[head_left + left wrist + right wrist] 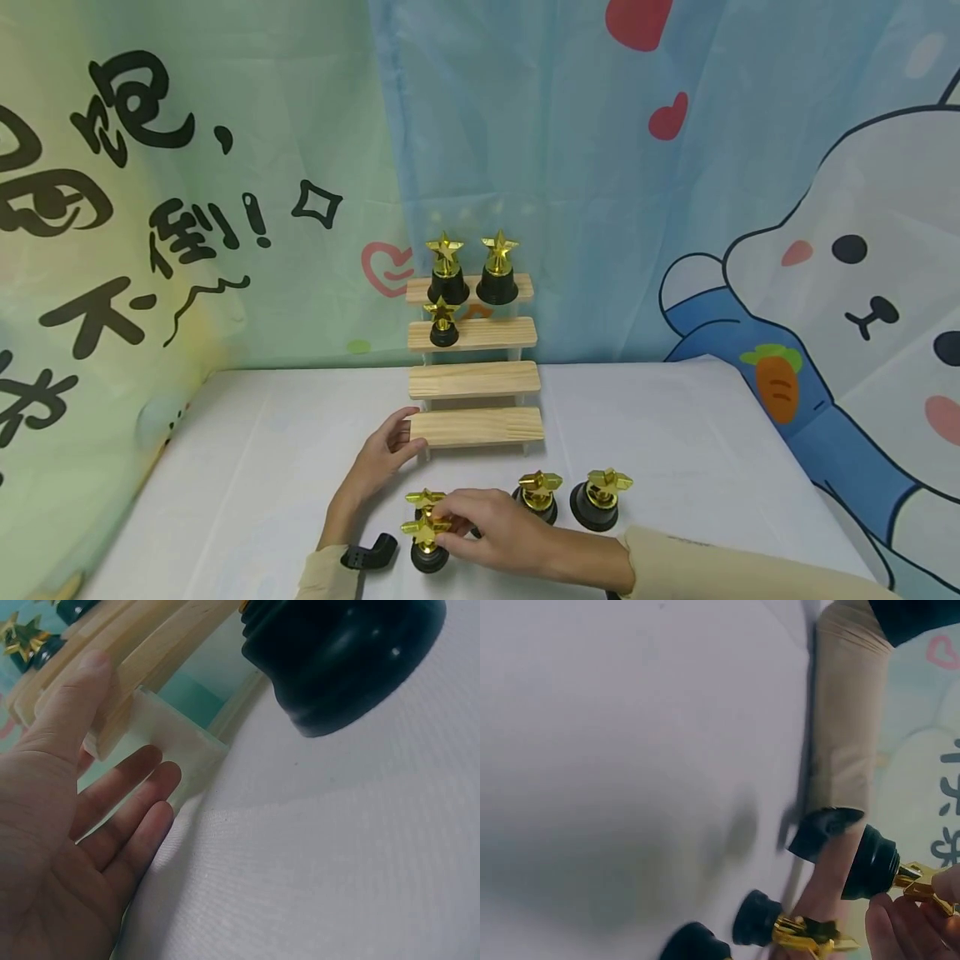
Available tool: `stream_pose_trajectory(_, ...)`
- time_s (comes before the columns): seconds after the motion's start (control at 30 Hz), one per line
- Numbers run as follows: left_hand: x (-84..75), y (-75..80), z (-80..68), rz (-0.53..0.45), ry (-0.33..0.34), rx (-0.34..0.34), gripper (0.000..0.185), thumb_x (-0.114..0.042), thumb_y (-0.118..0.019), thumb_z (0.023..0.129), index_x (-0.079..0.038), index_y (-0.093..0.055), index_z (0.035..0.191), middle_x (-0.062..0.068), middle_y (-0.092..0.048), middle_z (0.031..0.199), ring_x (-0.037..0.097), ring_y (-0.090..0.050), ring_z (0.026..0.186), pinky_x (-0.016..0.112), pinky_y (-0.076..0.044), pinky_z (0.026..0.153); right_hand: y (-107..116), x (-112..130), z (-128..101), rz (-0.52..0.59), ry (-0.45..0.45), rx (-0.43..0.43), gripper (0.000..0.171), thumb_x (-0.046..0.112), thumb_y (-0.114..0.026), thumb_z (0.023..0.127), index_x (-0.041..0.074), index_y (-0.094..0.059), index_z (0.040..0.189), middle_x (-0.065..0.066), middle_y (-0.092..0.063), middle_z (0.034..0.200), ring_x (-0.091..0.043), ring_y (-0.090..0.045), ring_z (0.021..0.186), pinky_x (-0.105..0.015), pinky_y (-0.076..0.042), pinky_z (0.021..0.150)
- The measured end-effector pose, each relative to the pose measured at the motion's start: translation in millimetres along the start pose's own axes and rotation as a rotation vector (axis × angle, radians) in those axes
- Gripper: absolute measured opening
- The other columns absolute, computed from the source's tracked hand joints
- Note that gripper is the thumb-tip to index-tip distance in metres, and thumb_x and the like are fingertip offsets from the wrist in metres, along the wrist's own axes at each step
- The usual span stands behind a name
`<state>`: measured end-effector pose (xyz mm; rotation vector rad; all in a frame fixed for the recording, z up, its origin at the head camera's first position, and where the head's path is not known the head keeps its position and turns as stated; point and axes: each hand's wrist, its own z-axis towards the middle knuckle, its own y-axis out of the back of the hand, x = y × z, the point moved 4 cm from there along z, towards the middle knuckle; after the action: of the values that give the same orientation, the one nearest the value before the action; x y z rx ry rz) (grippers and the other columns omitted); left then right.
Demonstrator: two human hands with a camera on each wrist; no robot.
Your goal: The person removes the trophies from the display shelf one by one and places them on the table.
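A stepped display stand (476,427) has pale wooden shelves on clear supports. My left hand (382,457) holds the left end of its lowest shelf; in the left wrist view the thumb lies along the wood (150,656) and the other visible fingers extend by the clear side panel (180,724). My right hand (498,533) pinches the gold star top of a small black-based trophy (429,557), whose base (874,862) shows in the right wrist view. Just behind it is another star trophy (424,498), partly covered.
Two trophies (498,279) stand on the top shelf, and a smaller trophy (443,323) is on the left of the shelf below. Right of my right hand, two more trophies (537,492) (597,500) stand on the white-covered table (667,450). A printed cloth (570,167) hangs behind.
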<state>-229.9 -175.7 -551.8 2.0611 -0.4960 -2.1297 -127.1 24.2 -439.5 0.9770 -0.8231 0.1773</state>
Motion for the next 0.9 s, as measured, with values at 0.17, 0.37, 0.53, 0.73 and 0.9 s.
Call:
stream_pose_trajectory(0.17,0.2,-0.3,1.0,-0.002,0.011,-0.01,0.061,-0.026,-0.073,0.086,-0.016,-0.048,0.14,0.007,-0.067,0.121,0.019,-0.065,0.106,0.023,-0.052,0.086,-9.0,-2.5,-0.5,-0.023,-0.026,0.018,0.013,0.016,-0.063,0.095,0.009,-0.064,0.106,-0.002,-0.07,0.095,0.006,-0.061,0.084,-0.01,-0.052,0.072)
stream_pose_trajectory(0.37,-4.7,-1.7,-0.4,0.009,0.025,-0.024,0.059,-0.019,-0.072,0.088,-0.012,-0.048,0.141,0.011,-0.067,0.122,0.023,-0.065,0.107,0.02,-0.051,0.085,-19.1,-6.5,-0.4,-0.081,-0.021,0.017,0.011,0.016,-0.064,0.094,0.009,-0.064,0.103,-0.001,-0.07,0.094,0.004,-0.063,0.084,-0.007,-0.05,0.072)
stream_pose_trajectory(0.53,-24.4,-1.0,-7.9,0.008,0.022,-0.004,0.059,-0.017,-0.071,0.089,-0.007,-0.046,0.142,0.015,-0.066,0.122,0.026,-0.065,0.108,0.018,-0.05,0.084,-26.1,-8.8,-1.5,-0.116,0.003,0.01,0.01,0.014,-0.065,0.093,0.009,-0.064,0.101,-0.001,-0.07,0.092,0.004,-0.063,0.083,-0.004,-0.047,0.071)
stream_pose_trajectory(0.73,-25.0,-0.3,-8.0,0.011,-0.002,0.0,0.06,-0.018,-0.071,0.089,-0.005,-0.045,0.142,0.015,-0.066,0.122,0.025,-0.065,0.107,0.021,-0.052,0.084,-31.2,-10.5,-2.4,-0.152,-0.014,0.011,0.01,0.014,-0.066,0.092,0.01,-0.065,0.1,0.002,-0.069,0.09,0.005,-0.062,0.081,-0.002,-0.044,0.07)
stream_pose_trajectory(0.9,-1.3,-0.7,0.5,0.015,0.009,-0.002,0.061,-0.024,-0.072,0.088,-0.014,-0.047,0.142,0.011,-0.066,0.124,0.021,-0.065,0.108,0.02,-0.051,0.085,-35.5,-12.6,-2.6,-0.173,0.001,0.005,0.008,0.014,-0.067,0.091,0.011,-0.065,0.097,0.003,-0.069,0.088,0.006,-0.06,0.079,0.0,-0.042,0.07)
